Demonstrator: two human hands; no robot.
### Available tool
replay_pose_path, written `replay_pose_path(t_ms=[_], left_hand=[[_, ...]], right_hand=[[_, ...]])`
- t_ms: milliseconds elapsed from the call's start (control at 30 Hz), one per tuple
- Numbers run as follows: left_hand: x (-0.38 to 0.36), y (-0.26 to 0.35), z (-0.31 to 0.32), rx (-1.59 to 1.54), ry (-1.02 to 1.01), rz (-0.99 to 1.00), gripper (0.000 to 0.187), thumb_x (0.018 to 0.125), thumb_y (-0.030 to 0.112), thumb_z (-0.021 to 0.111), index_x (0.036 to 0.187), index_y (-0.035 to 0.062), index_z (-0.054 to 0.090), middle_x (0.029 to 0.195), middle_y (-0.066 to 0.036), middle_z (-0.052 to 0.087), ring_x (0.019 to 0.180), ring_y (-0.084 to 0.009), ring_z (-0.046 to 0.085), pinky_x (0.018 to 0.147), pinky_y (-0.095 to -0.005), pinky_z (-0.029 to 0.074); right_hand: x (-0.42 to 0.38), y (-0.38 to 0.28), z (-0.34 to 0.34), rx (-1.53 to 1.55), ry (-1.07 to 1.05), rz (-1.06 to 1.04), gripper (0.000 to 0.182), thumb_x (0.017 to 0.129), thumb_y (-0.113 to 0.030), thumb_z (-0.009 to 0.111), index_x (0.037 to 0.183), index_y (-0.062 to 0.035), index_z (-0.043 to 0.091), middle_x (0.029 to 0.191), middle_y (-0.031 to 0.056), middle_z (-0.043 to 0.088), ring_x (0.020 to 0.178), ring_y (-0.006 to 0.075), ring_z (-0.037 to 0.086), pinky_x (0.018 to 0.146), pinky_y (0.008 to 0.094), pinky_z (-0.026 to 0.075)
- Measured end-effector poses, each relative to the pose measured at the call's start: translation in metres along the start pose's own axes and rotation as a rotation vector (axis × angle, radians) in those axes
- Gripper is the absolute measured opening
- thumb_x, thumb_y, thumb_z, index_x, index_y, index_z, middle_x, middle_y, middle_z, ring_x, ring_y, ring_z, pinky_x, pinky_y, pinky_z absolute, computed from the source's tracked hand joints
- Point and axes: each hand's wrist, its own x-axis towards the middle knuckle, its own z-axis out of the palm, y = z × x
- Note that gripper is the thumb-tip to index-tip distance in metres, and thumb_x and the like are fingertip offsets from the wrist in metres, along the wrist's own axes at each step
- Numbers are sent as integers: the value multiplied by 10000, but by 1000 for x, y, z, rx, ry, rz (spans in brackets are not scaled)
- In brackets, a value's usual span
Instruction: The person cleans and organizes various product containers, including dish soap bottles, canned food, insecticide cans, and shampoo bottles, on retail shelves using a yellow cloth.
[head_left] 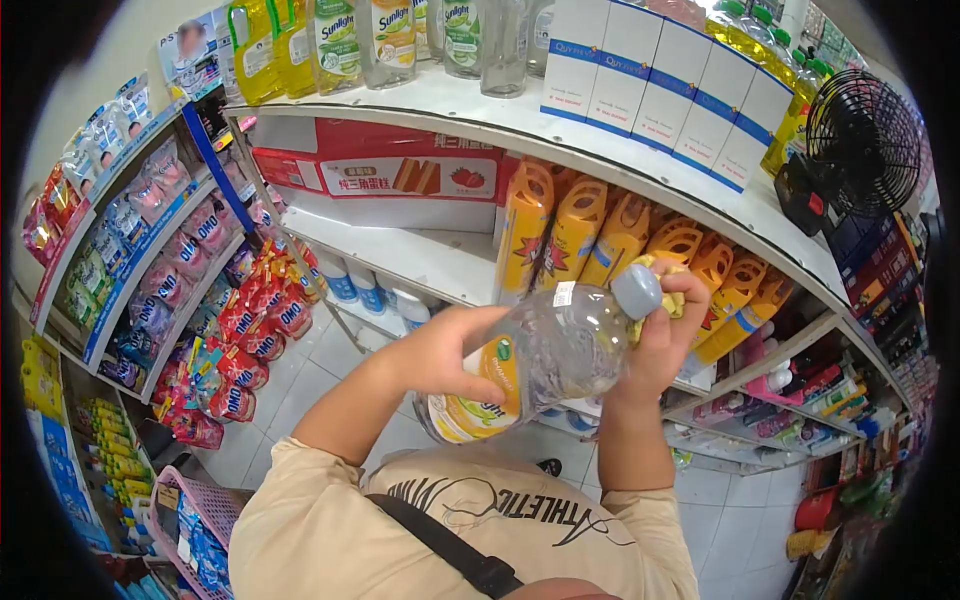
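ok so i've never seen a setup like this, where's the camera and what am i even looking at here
There's no machine arm here: a person is working with two bare hands. The single picture comes from a camera worn on their head, looking forward and down, so their beige shirt fills the bottom.

The left hand grips a large clear bottle, tilted, around its label. The right hand is at the bottle's grey-blue cap and holds a yellow cloth-like thing.

Ahead are white shelves. On the top one stand more bottles, white-and-blue boxes and a black fan. Below are a red box and a row of orange containers.
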Motion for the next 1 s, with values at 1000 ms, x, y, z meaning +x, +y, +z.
replay_pose_path(t_ms=[1000], left_hand=[[200, 75, -257, 740, 1207, 536, 673, 791, 548, 560, 1165, 4, 426, 952, -140, 560, 876, -217, 538, 795, -332, 419]], right_hand=[[125, 24, -66, -1374, -79, -828, 286, 710, -244, 649, 946, -99, 575, 790, 100, 546, 679, 292, 548, 587, 364, 451]])
